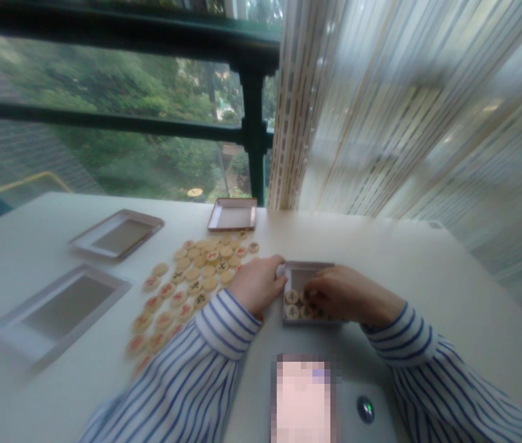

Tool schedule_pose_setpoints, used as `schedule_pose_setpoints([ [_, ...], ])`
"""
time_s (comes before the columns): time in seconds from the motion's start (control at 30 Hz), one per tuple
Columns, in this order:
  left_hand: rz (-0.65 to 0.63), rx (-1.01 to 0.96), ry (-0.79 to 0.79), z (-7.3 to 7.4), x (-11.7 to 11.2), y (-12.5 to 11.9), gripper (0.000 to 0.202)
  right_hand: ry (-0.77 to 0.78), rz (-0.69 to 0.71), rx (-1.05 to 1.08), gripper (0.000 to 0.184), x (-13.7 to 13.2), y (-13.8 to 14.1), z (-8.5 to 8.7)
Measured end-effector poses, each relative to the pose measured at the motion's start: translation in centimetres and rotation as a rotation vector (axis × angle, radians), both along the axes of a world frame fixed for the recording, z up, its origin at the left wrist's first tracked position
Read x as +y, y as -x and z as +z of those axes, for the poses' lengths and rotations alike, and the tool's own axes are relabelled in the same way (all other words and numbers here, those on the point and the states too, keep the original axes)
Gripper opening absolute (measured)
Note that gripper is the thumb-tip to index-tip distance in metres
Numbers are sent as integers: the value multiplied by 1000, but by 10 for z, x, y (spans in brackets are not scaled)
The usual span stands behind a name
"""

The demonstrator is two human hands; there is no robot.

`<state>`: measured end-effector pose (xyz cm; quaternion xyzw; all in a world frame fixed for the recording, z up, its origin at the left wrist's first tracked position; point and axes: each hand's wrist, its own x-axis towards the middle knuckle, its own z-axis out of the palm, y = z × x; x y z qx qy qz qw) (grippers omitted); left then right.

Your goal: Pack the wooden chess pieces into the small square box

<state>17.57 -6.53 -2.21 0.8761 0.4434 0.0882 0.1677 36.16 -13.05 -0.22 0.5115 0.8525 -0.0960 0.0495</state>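
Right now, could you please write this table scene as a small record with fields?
Left hand: at the left wall of the open box
Right hand: in the box, over boxed xiangqi pieces; grip hidden
Loose xiangqi pieces: left of the box; red, black or no characters showing
Shallow trays: three; two left of the loose pieces, one beyond

We find one shallow open box (294, 278) flat on the bench (399, 246), round pieces (292, 298) with dark characters laid in its near part. To its left we note loose discs (195, 274), spread and partly heaped, marked red, dark or blank.
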Motion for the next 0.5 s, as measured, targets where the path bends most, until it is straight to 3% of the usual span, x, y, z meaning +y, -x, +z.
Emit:
schedule_pose_setpoints([
  [0.5, -14, -21, 7, -2, 1, 0, 31, -4, 12, 9, 22, 1, -1, -1],
])
